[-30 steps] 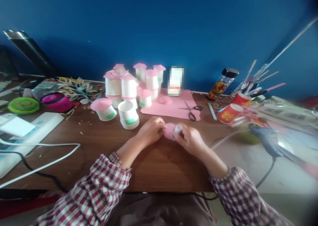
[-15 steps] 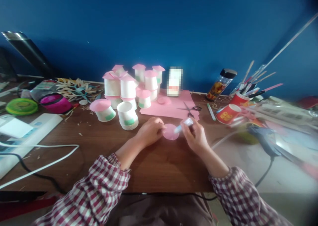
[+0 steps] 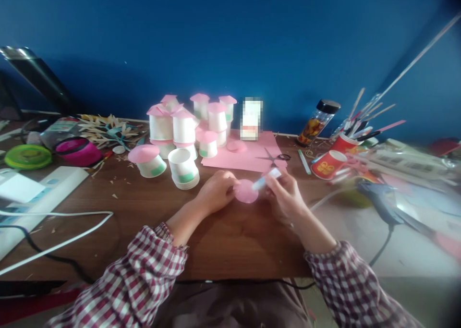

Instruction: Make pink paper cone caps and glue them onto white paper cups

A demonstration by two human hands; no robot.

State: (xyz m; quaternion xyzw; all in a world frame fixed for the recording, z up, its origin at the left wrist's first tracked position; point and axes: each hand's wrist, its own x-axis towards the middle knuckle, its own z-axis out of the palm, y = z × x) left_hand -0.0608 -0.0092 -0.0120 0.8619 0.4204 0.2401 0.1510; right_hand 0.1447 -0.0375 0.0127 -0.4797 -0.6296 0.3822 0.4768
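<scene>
A round pink paper disc lies on the brown table between my two hands. My left hand is curled beside it, fingertips pinching its left edge. My right hand is closed around a small white glue stick, whose tip rests on the disc's right side. Just beyond, a stack of white paper cups and a cup capped with a pink disc stand on the table.
A cluster of pink-topped cups stands at the back, on and beside pink paper with scissors. Red cups, a jar and a blue glue gun sit right. Power strip, white cable, pink bowl lie left.
My right hand turned the glue stick from upright against the disc to slanted, tip on the disc's right side. The disc now lies flatter on the table. My left hand stayed.
</scene>
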